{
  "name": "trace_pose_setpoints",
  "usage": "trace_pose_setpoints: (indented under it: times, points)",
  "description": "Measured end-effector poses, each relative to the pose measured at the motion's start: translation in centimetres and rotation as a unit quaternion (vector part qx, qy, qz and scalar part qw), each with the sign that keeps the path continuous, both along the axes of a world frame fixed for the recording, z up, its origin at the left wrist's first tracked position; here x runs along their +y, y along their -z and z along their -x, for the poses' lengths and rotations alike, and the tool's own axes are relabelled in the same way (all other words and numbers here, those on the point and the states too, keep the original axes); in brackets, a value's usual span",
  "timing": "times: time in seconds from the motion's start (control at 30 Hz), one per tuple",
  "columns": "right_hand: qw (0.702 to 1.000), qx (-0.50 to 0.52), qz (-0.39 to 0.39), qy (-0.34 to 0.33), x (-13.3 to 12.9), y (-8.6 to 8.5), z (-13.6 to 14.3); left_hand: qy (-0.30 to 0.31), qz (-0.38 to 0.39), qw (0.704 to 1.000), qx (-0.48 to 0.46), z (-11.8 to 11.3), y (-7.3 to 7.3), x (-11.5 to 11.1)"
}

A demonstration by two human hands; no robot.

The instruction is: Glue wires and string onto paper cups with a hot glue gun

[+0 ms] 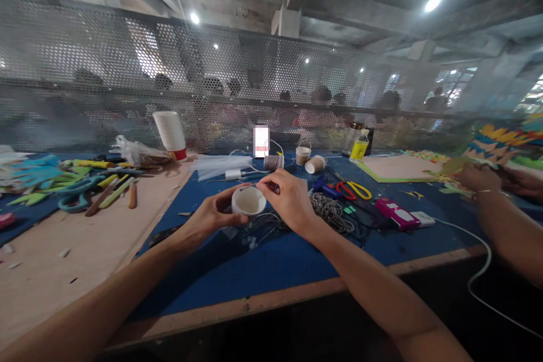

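My left hand [214,212] is wrapped round a small cup [249,201], its pale opening tilted towards me. At the cup's right rim, my right hand [291,198] is closed in a pinch; what lies between its fingertips is too small to make out. Just beyond the hands stands a spool of grey cord [274,162]. Below and right of my right hand lies a tangled heap of grey cord [333,212]. Two small wrapped cups, one upright with a handle [302,155] and one on its side [316,164], sit farther back.
Scissors with red and yellow handles [358,190], a blue glue gun [326,186] and a magenta power bank [396,214] lie to the right. Stacked paper cups [169,134] stand back left, near teal scissors [78,195]. A co-worker's hands [481,178] work at far right.
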State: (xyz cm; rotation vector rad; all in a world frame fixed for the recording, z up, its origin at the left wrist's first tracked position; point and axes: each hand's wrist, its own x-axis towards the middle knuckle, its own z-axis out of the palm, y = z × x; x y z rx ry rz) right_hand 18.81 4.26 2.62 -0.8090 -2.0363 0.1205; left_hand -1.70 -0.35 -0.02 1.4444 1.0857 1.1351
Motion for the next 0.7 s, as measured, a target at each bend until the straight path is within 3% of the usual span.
trace_pose_setpoints:
  times: [0.7]
  points:
    - [0.994,0.062,0.088,-0.01,1.3,-0.1,0.7,-0.007,-0.013,1.0,-0.011,0.0,0.5,0.1]
